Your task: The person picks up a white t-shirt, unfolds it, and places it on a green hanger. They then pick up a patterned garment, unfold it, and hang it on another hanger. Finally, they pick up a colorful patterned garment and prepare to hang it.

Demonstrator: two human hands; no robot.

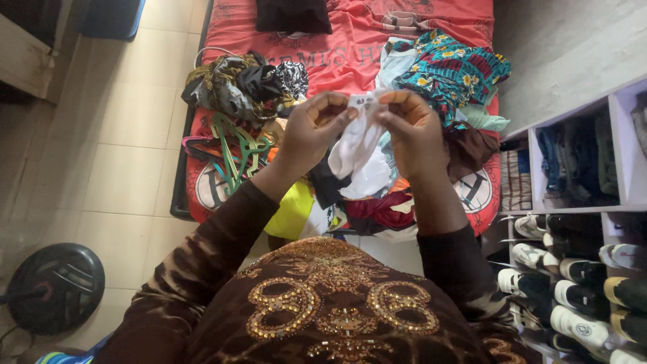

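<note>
Head view: both hands are raised over the near edge of the bed [350,57], which has a red cover. The left hand [311,131] and right hand [412,131] each pinch the top hem of a white garment [360,152], grips closed on the cloth, fingertips close together. The garment hangs limp between them, above a jumble of clothes at the bed's near edge. A dark patterned pile [246,84] lies toward the left edge with green hangers [236,148] just below it; a bright printed cloth [448,71] lies toward the right edge. A shoe shelf [579,269] stands right of the bed. The step looks like opening out the garment; spreading it would call for drawing the hands apart along the hem.
</note>
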